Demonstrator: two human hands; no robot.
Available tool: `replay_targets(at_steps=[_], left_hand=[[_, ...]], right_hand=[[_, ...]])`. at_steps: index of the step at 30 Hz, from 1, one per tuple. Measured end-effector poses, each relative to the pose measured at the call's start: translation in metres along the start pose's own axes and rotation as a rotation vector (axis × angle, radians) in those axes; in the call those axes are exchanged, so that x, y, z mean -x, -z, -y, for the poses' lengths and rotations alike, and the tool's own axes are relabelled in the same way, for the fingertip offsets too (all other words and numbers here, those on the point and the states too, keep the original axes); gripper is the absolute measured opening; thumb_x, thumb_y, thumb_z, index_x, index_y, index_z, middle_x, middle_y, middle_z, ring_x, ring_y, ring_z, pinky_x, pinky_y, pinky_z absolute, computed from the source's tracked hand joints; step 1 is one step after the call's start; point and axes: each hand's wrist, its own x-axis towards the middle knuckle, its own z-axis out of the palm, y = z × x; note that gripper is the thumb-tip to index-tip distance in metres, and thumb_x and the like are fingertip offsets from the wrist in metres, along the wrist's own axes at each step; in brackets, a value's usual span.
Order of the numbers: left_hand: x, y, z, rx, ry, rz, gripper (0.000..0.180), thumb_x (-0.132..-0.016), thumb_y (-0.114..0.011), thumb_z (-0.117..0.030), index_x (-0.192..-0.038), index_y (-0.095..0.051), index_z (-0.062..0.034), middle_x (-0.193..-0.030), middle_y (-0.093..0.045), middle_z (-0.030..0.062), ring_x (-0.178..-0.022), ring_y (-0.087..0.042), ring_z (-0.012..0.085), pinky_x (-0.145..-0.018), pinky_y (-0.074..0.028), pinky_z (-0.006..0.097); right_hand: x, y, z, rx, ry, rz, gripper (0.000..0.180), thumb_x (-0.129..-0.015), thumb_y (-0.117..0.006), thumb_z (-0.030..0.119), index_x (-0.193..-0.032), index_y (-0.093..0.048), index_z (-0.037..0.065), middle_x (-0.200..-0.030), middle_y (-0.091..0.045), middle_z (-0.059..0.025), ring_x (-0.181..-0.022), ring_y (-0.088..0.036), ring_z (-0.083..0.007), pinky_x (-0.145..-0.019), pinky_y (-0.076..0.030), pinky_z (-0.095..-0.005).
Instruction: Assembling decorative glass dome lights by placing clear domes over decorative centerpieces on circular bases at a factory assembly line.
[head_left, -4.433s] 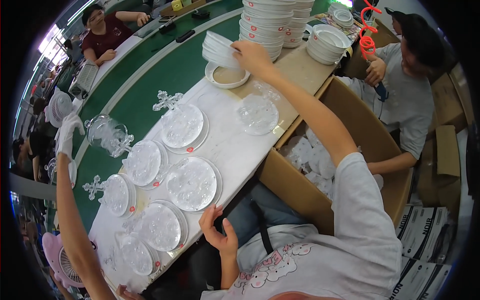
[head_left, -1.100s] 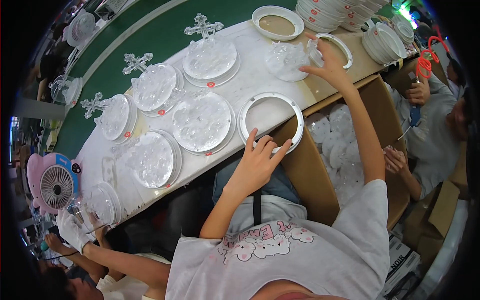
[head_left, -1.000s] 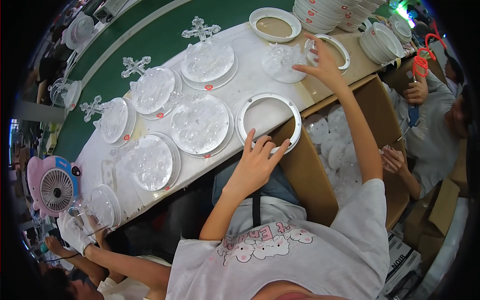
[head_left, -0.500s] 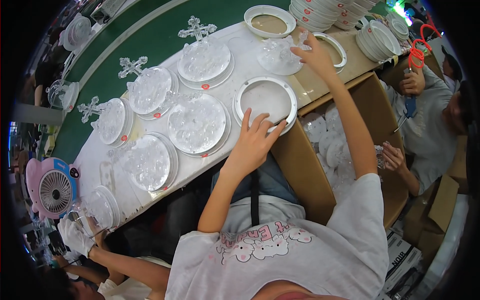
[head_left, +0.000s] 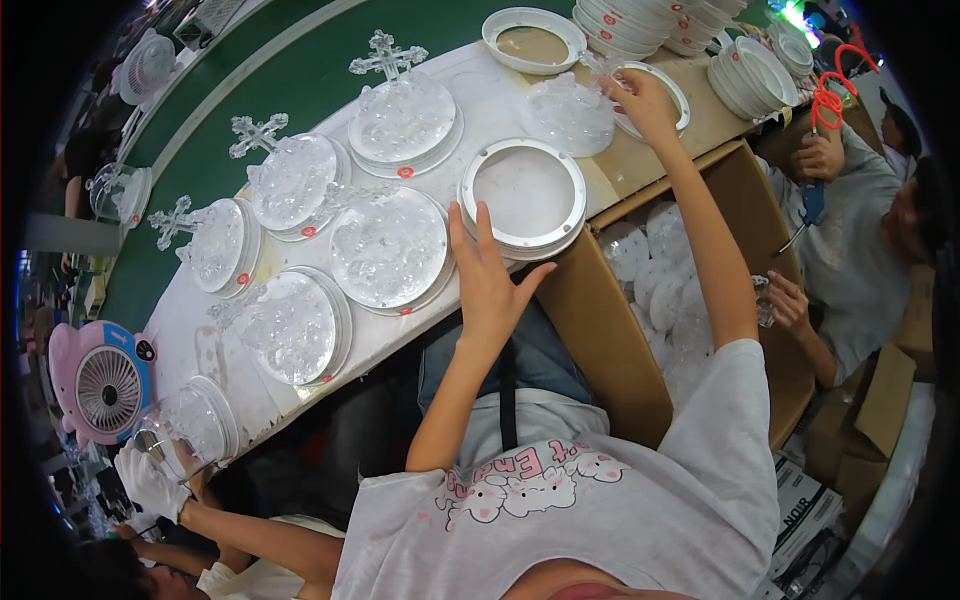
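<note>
My left hand (head_left: 490, 280) lies flat with its fingers spread, the fingertips on the near rim of a round white base (head_left: 523, 195) that sits empty on the white table (head_left: 480, 95). My right hand (head_left: 642, 98) reaches far across the table and grips the edge of a clear faceted dome (head_left: 570, 115). That dome lies between an empty white base with a brown middle (head_left: 533, 40) and another white ring (head_left: 668, 90) under my right hand.
Several clear domes on white bases (head_left: 388, 248) and clear crosses (head_left: 385, 55) fill the table beside a green belt (head_left: 290, 70). A cardboard box of clear parts (head_left: 660, 290) stands to the right, with stacked white bases (head_left: 640, 20) beyond. A pink fan (head_left: 100, 380) and a co-worker's gloved hand (head_left: 150, 480) are at the left. Another person (head_left: 860, 230) sits at the right.
The white base has slid away from the table's near edge, farther onto the table, under my left hand. My right hand stays on the clear dome.
</note>
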Motion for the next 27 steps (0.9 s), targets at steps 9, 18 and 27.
replay_targets(at_steps=[9,18,27], left_hand=[[-0.006,-0.014,0.005,-0.065,0.083,-0.075,0.102,-0.064,-0.082,-0.024,-0.139,-0.021,0.0066,-0.14,-0.023,0.0327,-0.128,-0.029,0.047,-0.105,-0.029,0.049],[-0.007,-0.02,0.004,-0.051,0.122,-0.114,0.104,-0.061,-0.084,-0.022,-0.138,-0.022,0.0089,-0.139,-0.03,0.0309,-0.126,-0.035,0.0445,-0.105,-0.031,0.046],[-0.008,-0.019,0.005,-0.065,0.12,-0.122,0.103,-0.061,-0.084,-0.024,-0.136,-0.023,0.0102,-0.139,-0.03,0.0312,-0.126,-0.035,0.0445,-0.105,-0.032,0.045]], right_hand=[[0.036,0.049,0.034,-0.337,0.126,-0.081,0.026,-0.088,-0.063,0.024,-0.099,-0.066,0.001,-0.078,-0.068,-0.0032,-0.065,-0.059,-0.0043,-0.057,-0.046,-0.0179],[0.057,0.014,0.068,-0.292,0.232,0.265,0.022,-0.09,-0.06,0.014,-0.1,-0.062,-0.005,-0.093,-0.066,-0.0089,-0.085,-0.065,-0.0144,-0.077,-0.049,-0.0241],[0.068,-0.017,0.082,-0.137,0.273,0.157,0.027,-0.083,-0.065,0.025,-0.098,-0.067,0.002,-0.067,-0.063,-0.0064,-0.058,-0.052,-0.0089,-0.053,-0.039,-0.0239]])
